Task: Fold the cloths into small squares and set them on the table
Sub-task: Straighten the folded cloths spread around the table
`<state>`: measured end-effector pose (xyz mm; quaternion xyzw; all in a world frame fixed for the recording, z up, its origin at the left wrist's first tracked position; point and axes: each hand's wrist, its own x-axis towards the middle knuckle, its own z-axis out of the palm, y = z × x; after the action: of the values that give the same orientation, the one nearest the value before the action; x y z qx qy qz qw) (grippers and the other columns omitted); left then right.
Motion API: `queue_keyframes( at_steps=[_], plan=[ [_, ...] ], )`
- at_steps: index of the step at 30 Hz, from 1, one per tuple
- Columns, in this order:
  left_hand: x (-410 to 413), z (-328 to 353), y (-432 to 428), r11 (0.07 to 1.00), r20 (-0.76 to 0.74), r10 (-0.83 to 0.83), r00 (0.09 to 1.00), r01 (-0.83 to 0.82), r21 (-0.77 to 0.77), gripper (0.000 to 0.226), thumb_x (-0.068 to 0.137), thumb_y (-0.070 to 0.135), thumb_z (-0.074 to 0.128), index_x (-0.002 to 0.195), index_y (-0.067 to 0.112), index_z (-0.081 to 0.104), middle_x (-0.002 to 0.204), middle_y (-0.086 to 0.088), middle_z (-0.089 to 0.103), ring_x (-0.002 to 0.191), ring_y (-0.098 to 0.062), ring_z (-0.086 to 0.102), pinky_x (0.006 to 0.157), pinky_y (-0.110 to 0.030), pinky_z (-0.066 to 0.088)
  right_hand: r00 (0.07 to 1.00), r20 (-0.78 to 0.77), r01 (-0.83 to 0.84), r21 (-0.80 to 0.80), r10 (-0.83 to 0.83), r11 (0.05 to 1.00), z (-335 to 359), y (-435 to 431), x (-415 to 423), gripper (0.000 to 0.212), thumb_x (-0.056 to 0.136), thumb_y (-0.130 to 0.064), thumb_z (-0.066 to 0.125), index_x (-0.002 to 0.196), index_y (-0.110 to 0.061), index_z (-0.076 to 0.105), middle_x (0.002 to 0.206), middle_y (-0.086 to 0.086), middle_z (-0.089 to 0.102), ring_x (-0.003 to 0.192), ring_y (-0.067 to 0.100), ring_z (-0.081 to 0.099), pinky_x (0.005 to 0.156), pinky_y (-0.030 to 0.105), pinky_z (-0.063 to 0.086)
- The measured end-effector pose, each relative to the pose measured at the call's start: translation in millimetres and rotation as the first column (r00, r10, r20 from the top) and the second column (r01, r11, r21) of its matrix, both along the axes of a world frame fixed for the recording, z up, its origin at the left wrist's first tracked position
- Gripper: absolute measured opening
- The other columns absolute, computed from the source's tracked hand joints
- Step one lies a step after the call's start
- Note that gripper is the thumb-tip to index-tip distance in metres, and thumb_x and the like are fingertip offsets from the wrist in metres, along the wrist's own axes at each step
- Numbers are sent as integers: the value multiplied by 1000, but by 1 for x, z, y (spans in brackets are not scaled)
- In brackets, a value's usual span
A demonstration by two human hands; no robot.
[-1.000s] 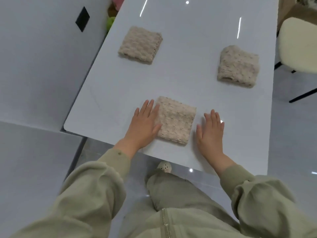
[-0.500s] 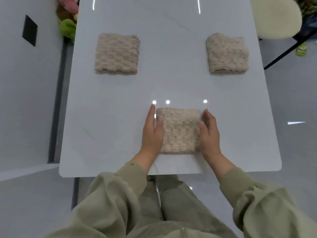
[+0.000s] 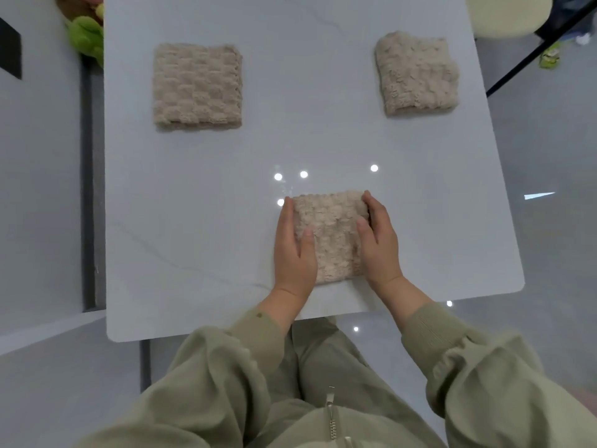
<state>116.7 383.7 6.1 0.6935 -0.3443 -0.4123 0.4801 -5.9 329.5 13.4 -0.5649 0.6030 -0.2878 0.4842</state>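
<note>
Three beige bobble-textured cloths (image 3: 329, 236) on pale grey-white table (image 3: 200, 205)
</note>
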Motion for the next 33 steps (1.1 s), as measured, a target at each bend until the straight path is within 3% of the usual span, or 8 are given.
queue_keyframes(
  at_steps=[4, 8, 14, 22, 26, 30, 33],
  plan=[
    [4, -1, 1, 999, 8, 31, 999, -31, 18, 60, 95, 33, 34, 149, 11, 20, 149, 11, 23, 135, 9, 20, 108, -5, 17, 1000, 14, 25, 9, -25, 1000, 0, 4, -4, 59, 89, -32, 41, 143, -9, 36, 143, -3, 41, 129, 3, 39, 102, 5, 31],
    [2, 1, 3, 1000, 33, -16, 999, 15, 19, 61, 95, 32, 33, 149, 11, 17, 150, 10, 20, 139, 2, 18, 112, -9, 15, 1000, 1, 5, 4, -5, 1000, 1, 11, -3, 60, 89, -32, 40, 143, -8, 34, 141, -7, 38, 128, 2, 37, 100, 2, 28],
    [2, 3, 1, 999, 34, 10, 999, -11, 46, 63, 92, 33, 33, 149, 11, 17, 147, 13, 20, 136, 5, 17, 107, -3, 13, 998, 51, 32, 37, -34, 999, 1, 10, -11, 61, 87, -29, 41, 143, -8, 35, 138, -7, 41, 127, 4, 40, 99, 3, 31],
    [-9, 5, 1, 999, 56, 15, 998, -18, 52, 64, 92, 32, 33, 149, 8, 17, 154, 0, 22, 136, 2, 18, 108, -4, 14, 1000, 5, 7, 47, -7, 999, 5, 11, -7, 59, 85, -32, 41, 141, -13, 37, 134, -12, 41, 125, 1, 40, 96, 0, 30],
    [-4, 2, 2, 998, 132, -44, 990, 38, 51, 64, 92, 33, 34, 149, 10, 16, 155, 0, 20, 137, 3, 16, 110, -5, 11, 1000, -9, -9, 56, 9, 998, 12, 7, -17, 51, 96, -22, 44, 144, -14, 32, 142, -8, 39, 129, 2, 37, 100, 7, 30],
    [17, 1, 9, 983, 361, -184, 914, 162, 91, 62, 94, 39, 32, 149, 18, 13, 157, 4, 8, 144, -5, 4, 118, -24, 5, 946, -292, -175, -98, 140, 980, 21, 2, -14, 52, 97, -23, 41, 146, -11, 28, 147, -10, 28, 135, 0, 21, 119, 33, 11],
    [46, 6, 21, 937, 671, -348, 655, 232, 260, 65, 92, 46, 21, 150, 20, 10, 158, 1, -1, 145, -13, -9, 116, -38, -4, 755, -593, -435, -132, 281, 891, 25, 1, 12, 57, 93, -30, 38, 144, -9, 29, 157, 6, 14, 146, 19, 7, 116, 43, -5]
  ],
)
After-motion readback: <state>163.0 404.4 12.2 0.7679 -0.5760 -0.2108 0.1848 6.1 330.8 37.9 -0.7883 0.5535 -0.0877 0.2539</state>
